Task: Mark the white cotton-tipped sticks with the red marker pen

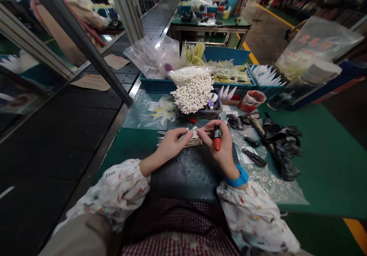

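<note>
Over the near bench, my left hand (173,146) is closed, thumb against fingers, on what looks like a thin white-tipped stick; most of it is hidden. Several more white-tipped sticks (195,140) lie in a row beneath and between my hands. My right hand (224,152) is closed around a small dark marker-like tube (217,139) with a red end pointing toward me. Its thumb and index finger reach the sticks' white tips, and whether they pinch one is unclear. Just beyond stands a large bundle of white-tipped stems (192,94) in clear plastic.
Blue bins (226,53) with pale green strips stand at the back. On the right lie a hammer (262,132), a black-handled screwdriver (254,157) and black gloves (282,145). A clear bottle (304,86) leans behind them. A metal post (86,46) rises at the left.
</note>
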The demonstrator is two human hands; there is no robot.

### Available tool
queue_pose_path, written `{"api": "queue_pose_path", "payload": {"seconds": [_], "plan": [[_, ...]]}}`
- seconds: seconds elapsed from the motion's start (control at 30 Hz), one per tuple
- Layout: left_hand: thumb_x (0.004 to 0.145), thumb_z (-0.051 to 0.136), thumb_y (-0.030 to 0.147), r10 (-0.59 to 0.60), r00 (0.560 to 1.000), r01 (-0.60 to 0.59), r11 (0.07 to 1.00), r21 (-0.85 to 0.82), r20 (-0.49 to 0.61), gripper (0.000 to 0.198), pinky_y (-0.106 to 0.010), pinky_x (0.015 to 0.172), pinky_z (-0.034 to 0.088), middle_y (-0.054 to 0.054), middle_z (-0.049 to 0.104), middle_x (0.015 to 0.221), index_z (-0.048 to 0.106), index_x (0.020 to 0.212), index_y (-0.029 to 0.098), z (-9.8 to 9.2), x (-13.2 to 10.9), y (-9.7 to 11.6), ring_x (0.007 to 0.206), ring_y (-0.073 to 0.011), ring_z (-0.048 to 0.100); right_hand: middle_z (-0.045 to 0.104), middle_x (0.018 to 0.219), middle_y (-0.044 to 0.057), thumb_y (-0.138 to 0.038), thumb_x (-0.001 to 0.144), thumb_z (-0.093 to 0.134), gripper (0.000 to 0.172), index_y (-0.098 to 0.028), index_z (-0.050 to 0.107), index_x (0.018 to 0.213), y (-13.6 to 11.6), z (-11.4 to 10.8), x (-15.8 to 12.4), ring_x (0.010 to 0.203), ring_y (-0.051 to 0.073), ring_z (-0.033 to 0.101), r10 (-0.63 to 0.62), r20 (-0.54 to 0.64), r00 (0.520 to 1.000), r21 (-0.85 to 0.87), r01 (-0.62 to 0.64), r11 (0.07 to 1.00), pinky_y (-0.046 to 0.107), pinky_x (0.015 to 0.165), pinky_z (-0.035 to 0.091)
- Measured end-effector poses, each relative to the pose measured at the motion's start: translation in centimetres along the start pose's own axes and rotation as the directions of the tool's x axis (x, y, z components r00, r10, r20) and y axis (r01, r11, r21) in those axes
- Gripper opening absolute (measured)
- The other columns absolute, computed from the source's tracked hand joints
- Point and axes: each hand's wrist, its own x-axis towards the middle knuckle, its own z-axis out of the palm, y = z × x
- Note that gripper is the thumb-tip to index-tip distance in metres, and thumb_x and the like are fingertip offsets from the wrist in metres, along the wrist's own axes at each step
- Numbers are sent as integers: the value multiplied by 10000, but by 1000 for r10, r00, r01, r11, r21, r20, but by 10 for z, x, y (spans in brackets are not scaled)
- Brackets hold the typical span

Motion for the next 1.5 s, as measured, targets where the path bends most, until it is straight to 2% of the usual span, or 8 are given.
{"api": "queue_pose_path", "payload": {"seconds": [0.27, 0.47, 0.63, 0.8, 1.0, 1.27, 1.4, 1.5], "plan": [[931, 546, 461, -7, 1000, 7, 1000, 7, 2, 369, -261, 653, 377, -2, 603, 690, 616, 708, 176, -2, 0, -3, 700, -151, 518, 711, 852, -32, -365, 839, 805, 302, -258, 557, 974, -1, 4, -1, 791, 150, 718, -14, -18, 1000, -21, 14, 1000, 319, 791, 584], [947, 553, 449, 20, 997, -20, 1000, -2, -76, 364, -256, 646, 370, 6, 560, 684, 583, 705, 178, -15, 2, 2, 684, -139, 479, 750, 915, 4, -378, 1041, 522, 205, -326, 586, 1228, -12, -1, -10, 745, 181, 728, -247, -107, 963, -102, 237, 966, 381, 748, 612], [942, 555, 483, 9, 996, -8, 1000, 9, -85, 397, -253, 635, 365, 8, 525, 665, 553, 682, 184, -17, 2, 0, 677, -139, 463, 742, 960, 41, -307, 930, 653, 253, -300, 667, 1183, -19, -7, -19, 825, 228, 719, -463, 49, 885, -420, 439, 795, 406, 779, 609], [947, 563, 470, 17, 998, -17, 1000, -3, -68, 377, -256, 655, 399, -5, 594, 703, 610, 720, 173, -14, 1, -3, 706, -147, 518, 715, 793, -15, -270, 874, 716, 120, -286, 638, 964, -21, -4, -24, 684, 180, 686, -453, 61, 889, -457, 428, 780, 331, 672, 586], [945, 572, 435, 31, 999, -32, 999, -23, -35, 339, -260, 671, 410, -17, 658, 738, 660, 757, 167, -13, 0, 0, 724, -152, 559, 743, 819, -15, -255, 872, 713, 109, -292, 644, 947, -20, -2, -21, 693, 177, 701, -447, 80, 891, -445, 433, 784, 316, 671, 578], [951, 569, 441, 41, 995, -37, 999, 40, -89, 381, -260, 633, 352, 17, 536, 655, 582, 680, 173, -16, 2, -1, 669, -131, 470, 668, 720, -37, -228, 867, 677, 70, -270, 621, 870, -22, -6, -22, 612, 147, 630, -393, 116, 912, -445, 402, 800, 292, 611, 533], [960, 557, 438, 48, 995, -42, 997, 60, -87, 379, -264, 647, 362, 6, 575, 672, 602, 695, 171, -17, 2, -2, 674, -135, 494, 737, 982, 12, -285, 927, 672, 174, -290, 654, 1100, -14, -7, -19, 826, 191, 714, -380, -88, 921, -337, 331, 881, 345, 791, 582], [962, 544, 436, 59, 996, -56, 997, 62, -60, 371, -262, 661, 380, -5, 617, 701, 625, 721, 167, -16, 2, -1, 693, -142, 527, 751, 1114, 36, -374, 1010, 583, 261, -313, 606, 1263, -8, -3, -11, 829, 192, 744, -198, -86, 976, -144, 184, 972, 362, 770, 600]]}}
